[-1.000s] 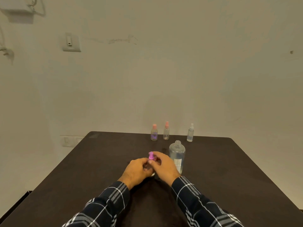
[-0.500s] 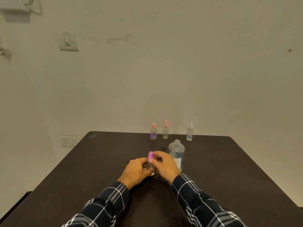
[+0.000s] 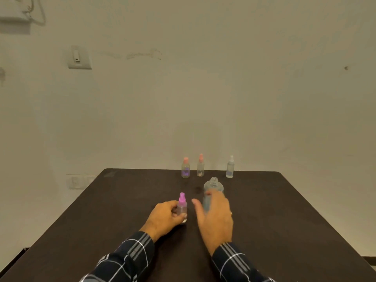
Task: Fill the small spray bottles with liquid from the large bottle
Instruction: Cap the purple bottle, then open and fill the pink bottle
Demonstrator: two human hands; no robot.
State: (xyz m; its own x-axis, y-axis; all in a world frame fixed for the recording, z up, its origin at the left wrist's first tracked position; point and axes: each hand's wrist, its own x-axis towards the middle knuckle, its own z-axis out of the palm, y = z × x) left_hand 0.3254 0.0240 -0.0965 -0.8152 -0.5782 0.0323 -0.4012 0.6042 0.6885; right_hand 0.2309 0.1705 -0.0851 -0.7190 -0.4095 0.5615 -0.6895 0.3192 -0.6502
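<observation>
My left hand [image 3: 165, 217] grips a small clear spray bottle with a purple cap [image 3: 181, 206], standing upright on the dark table [image 3: 122, 210]. My right hand [image 3: 216, 216] is off that bottle, fingers spread and blurred, right in front of the large clear uncapped bottle [image 3: 213, 186], whose lower part it hides. Whether it touches the large bottle I cannot tell. At the table's far edge stand three small spray bottles: one with a pink cap [image 3: 185, 168], a slimmer one with a pink cap [image 3: 200, 165], and one with a white cap [image 3: 230, 167].
A pale wall rises right behind the table's far edge, with a switch plate [image 3: 78, 58] high at the left and sockets [image 3: 78, 182] low beside the table. The table's left and right edges drop off to the floor.
Both hands were closed around the purple-capped bottle's top. Now my right hand has let go and moved right toward the large bottle, while my left hand still holds the small bottle.
</observation>
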